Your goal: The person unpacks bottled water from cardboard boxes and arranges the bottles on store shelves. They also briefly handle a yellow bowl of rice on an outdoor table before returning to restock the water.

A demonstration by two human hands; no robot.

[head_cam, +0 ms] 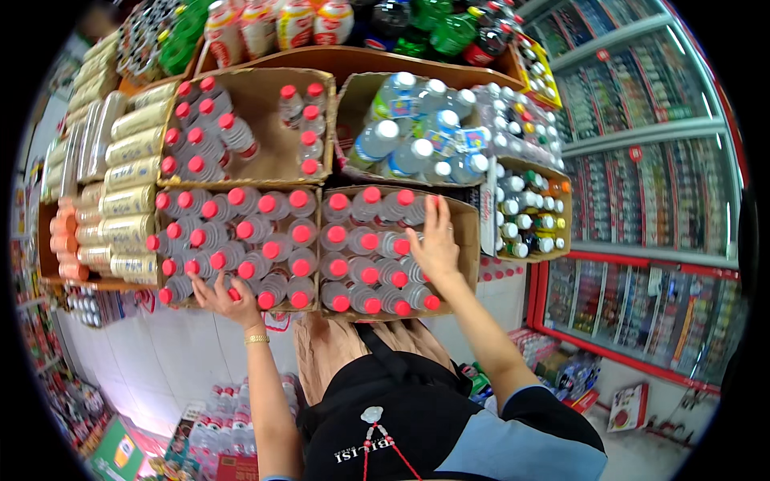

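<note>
My left hand (227, 300) reaches over the front of a carton (317, 252) packed with clear, red-capped plastic bottles (245, 229). Its fingers are spread among the caps, and one red cap (234, 293) shows between them. My right hand (437, 249) is over the neighbouring carton (468, 231) of similar bottles (369, 242). Its fingertips lie at a red cap in the back row, with the thumb apart by another cap (401, 247). The fingers partly hide the bottles beneath. Neither hand visibly grips a bottle.
Behind stand a partly filled carton (264, 162) of red-capped bottles and a carton of white-capped bottles (378, 141). Wrapped cylindrical packs (128, 201) are stacked left. A box of mixed drinks (529, 207) sits right, before glass-door coolers (649, 180). More bottles (225, 427) stand on the floor.
</note>
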